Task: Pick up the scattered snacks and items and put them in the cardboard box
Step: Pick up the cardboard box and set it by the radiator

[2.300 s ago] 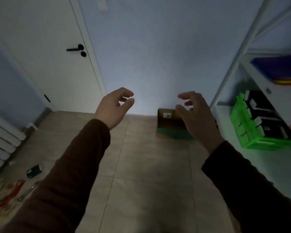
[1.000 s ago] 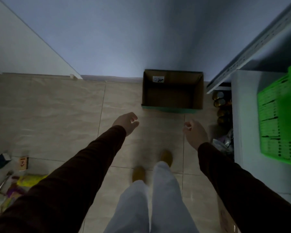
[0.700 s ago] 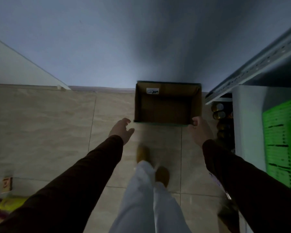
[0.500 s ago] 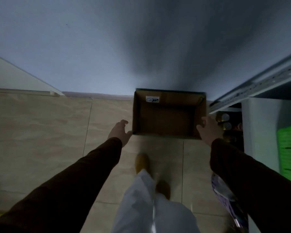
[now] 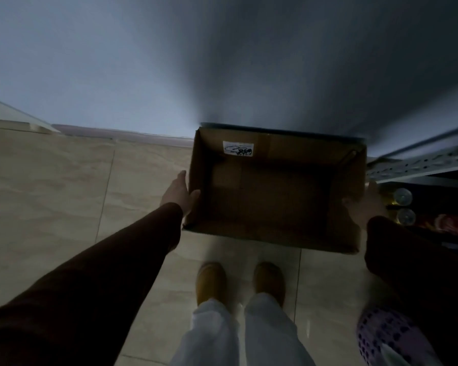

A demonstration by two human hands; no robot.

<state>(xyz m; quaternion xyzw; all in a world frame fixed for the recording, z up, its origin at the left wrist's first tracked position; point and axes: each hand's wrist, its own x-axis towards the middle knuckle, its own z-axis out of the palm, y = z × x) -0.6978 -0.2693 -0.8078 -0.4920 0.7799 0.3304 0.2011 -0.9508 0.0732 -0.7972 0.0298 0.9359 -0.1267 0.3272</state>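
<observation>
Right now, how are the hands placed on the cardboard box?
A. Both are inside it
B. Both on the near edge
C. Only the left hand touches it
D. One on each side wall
D: the left hand holds the left wall of the cardboard box, and the right hand holds the right wall.

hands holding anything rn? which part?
Yes: the cardboard box, gripped by its two side walls. Left hand is on the left wall with the thumb hooked over the rim; right hand is against the right wall, its fingers unclear.

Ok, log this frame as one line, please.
phase: grasping box | left hand: grips left wall | right hand: on right wall, grip unclear | cardboard box: empty | snacks: none in view
</observation>
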